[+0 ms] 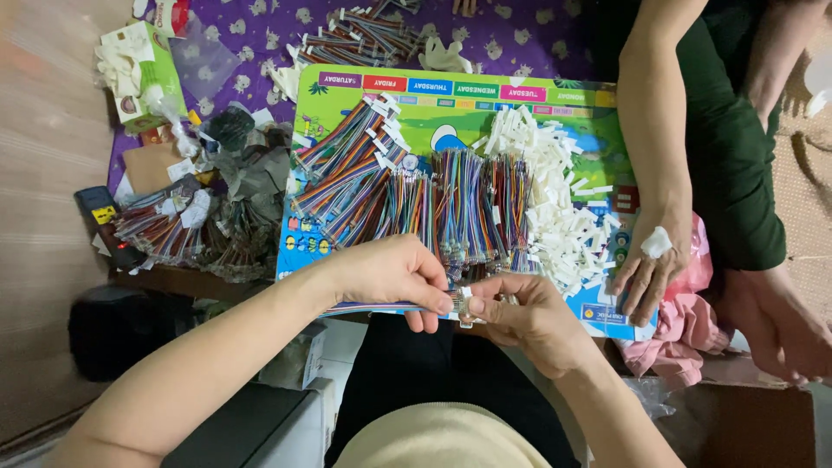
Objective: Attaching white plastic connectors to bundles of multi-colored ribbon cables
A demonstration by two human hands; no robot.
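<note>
My left hand (394, 273) pinches a flat multicoloured ribbon cable (364, 307) that runs left along the board's near edge. My right hand (524, 316) holds a small white connector (465, 303) at the cable's end, fingertips of both hands almost touching. Just beyond them, on a colourful picture board (451, 108), lie bundles of multicoloured ribbon cables (407, 186) and a heap of white plastic connectors (555, 195).
Another person's hand (650, 269) with a white pad on its back rests on the board's right edge, beside pink cloth (676, 334). More cables (360, 35) lie on purple cloth at the back. A green tissue box (139, 69), plastic scraps and a black remote (104, 221) sit left.
</note>
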